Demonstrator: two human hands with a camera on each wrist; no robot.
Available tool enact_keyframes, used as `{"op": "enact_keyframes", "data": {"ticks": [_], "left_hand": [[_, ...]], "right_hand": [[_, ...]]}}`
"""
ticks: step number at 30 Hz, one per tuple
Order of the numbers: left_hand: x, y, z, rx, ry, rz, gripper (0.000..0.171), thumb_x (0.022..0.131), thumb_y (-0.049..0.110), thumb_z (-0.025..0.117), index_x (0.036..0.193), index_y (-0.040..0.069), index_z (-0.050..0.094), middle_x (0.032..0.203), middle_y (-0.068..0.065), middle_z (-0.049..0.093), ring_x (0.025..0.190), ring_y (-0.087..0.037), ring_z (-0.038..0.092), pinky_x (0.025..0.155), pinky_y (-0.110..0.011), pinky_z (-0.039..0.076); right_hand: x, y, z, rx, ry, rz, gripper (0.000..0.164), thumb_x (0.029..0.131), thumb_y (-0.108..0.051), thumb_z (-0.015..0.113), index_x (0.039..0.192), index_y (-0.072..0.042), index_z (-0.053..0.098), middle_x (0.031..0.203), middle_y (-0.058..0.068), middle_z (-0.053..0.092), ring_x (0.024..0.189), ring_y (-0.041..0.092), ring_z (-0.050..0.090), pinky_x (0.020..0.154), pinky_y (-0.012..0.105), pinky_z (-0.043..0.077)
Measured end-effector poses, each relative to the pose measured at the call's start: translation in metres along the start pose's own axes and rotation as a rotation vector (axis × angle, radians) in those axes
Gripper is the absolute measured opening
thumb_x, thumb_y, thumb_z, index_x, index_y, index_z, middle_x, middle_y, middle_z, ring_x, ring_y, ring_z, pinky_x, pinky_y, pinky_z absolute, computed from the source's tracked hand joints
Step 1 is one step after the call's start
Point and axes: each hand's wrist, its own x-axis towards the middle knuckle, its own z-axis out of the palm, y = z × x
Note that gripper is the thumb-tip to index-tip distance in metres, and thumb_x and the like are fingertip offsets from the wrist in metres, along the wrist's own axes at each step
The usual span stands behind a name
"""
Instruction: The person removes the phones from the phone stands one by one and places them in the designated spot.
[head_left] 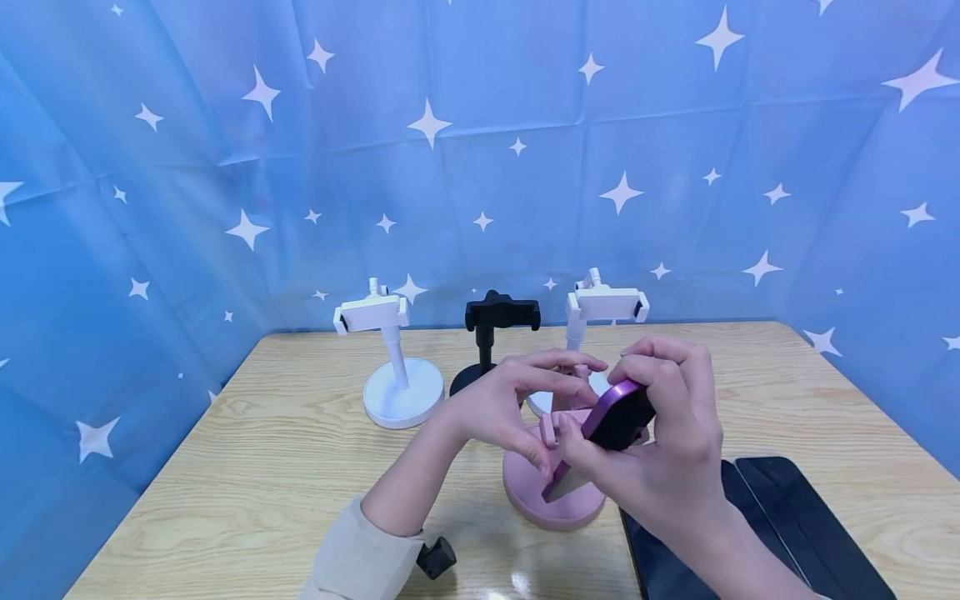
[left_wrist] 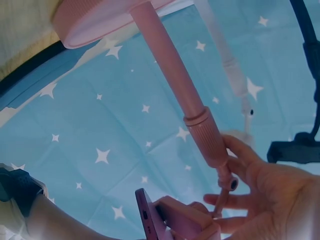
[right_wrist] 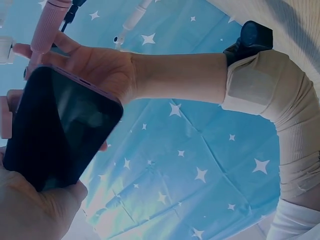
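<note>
A pink phone stand (head_left: 553, 510) with a round base stands on the table in front of me. My left hand (head_left: 495, 402) holds the stand's clamp head, thumb on the near side and fingers on the far side. In the left wrist view its fingers lie beside the stand's neck joint (left_wrist: 227, 183). A phone (right_wrist: 65, 130) with a dark screen and purple edge is gripped by my right hand (head_left: 675, 450). The phone is tilted against the pink clamp (left_wrist: 185, 217); whether it sits between the clamp's jaws is hidden by the hands.
Behind the hands stand a white phone stand (head_left: 403, 392) at left, a black one (head_left: 502, 314) in the middle and another white one (head_left: 609, 305) at right. Dark flat slabs (head_left: 806, 517) lie side by side under my right forearm. A blue starred curtain (head_left: 480, 167) hangs behind the table.
</note>
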Motion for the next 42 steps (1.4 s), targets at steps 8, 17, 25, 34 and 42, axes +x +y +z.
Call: {"op": "enact_keyframes", "data": {"ticks": [8,17,25,34,42], "left_hand": [[-0.003,0.0,0.007,0.065,0.047,0.001,0.068,0.054,-0.005,0.082,0.116,-0.01,0.052,0.129,-0.023,0.046,0.134,-0.023,0.028,0.102,-0.036,0.035],[-0.006,-0.003,0.022,0.219,0.208,0.045,0.058,0.059,0.0,0.081,0.111,-0.004,0.057,0.133,-0.02,0.043,0.128,-0.024,0.038,0.098,-0.033,0.04],[-0.006,-0.01,0.039,0.341,0.4,0.087,0.048,0.061,-0.003,0.08,0.104,-0.002,0.06,0.132,-0.021,0.042,0.118,-0.024,0.047,0.096,-0.034,0.042],[-0.004,-0.013,0.043,0.397,0.454,0.153,0.043,0.063,-0.008,0.076,0.102,-0.003,0.059,0.125,-0.023,0.046,0.114,-0.029,0.051,0.094,-0.035,0.044],[-0.003,-0.011,0.043,0.395,0.431,0.17,0.043,0.062,-0.007,0.076,0.102,-0.005,0.06,0.124,-0.024,0.045,0.11,-0.028,0.053,0.093,-0.034,0.045]], "right_hand": [[-0.047,0.074,-0.005,0.164,-0.061,0.099,0.087,0.03,-0.012,0.092,0.106,0.005,0.054,0.118,0.026,0.041,0.099,0.038,0.047,0.048,0.023,0.046],[0.051,-0.058,-0.016,0.19,-0.145,0.162,0.054,0.054,0.005,0.076,0.101,0.008,0.052,0.111,0.019,0.046,0.074,0.013,0.05,0.045,0.014,0.042],[0.072,-0.086,-0.024,0.167,-0.155,0.207,0.049,0.052,0.013,0.072,0.095,0.013,0.05,0.106,0.02,0.047,0.066,0.004,0.044,0.043,0.013,0.038],[0.057,-0.064,-0.049,-0.023,-0.251,0.274,0.057,0.053,0.006,0.08,0.104,0.002,0.056,0.114,0.012,0.049,0.076,0.008,0.041,0.047,0.013,0.035],[0.056,-0.059,-0.068,-0.224,-0.389,0.367,0.052,0.052,0.004,0.078,0.098,-0.003,0.055,0.096,-0.001,0.046,0.081,0.001,0.037,0.057,0.014,0.034]]}}
